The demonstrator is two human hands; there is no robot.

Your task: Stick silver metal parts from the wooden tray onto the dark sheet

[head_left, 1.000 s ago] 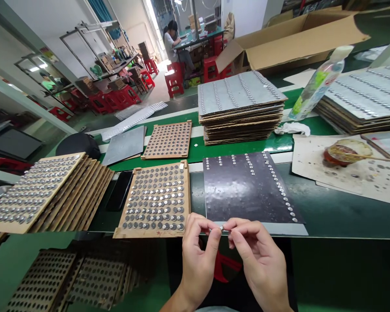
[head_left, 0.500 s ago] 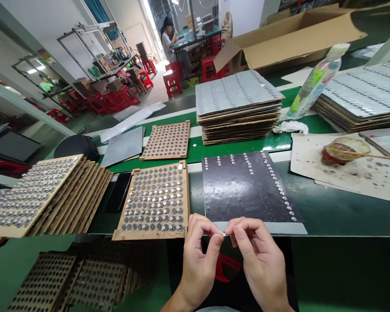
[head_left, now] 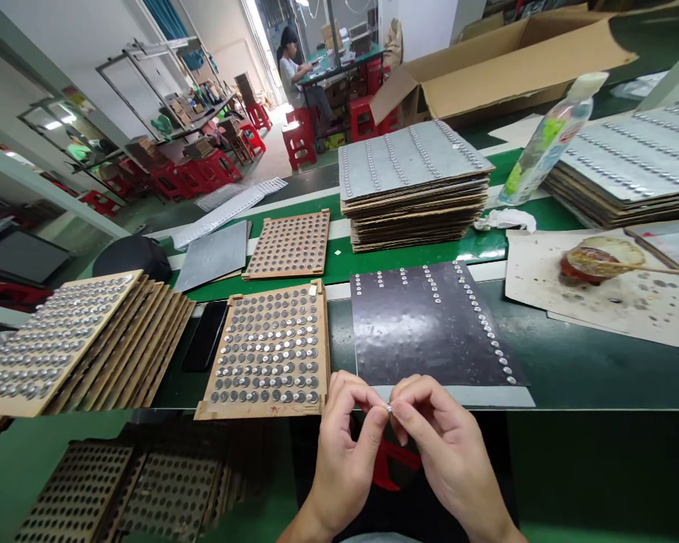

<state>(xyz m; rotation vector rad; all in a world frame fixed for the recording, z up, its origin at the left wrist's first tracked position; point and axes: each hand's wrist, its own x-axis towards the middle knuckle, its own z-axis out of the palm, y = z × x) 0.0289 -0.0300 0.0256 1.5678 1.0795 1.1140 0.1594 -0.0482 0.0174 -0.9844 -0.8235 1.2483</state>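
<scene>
The left hand (head_left: 345,445) and right hand (head_left: 450,449) pinch one small metal button (head_left: 389,408) at the bench (head_left: 588,369) edge, near one dark sheet (head_left: 424,332) carrying five stud rows.

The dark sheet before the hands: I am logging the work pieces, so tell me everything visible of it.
The dark glossy rectangular sheet lies flat on the green bench, mottled with reflections. Short rows of small silver studs start at its far edge; one long row runs down its right side; the rest is bare. A pale grey strip shows along its near edge, near which the left hand and right hand pinch a tiny silver piece.
</scene>
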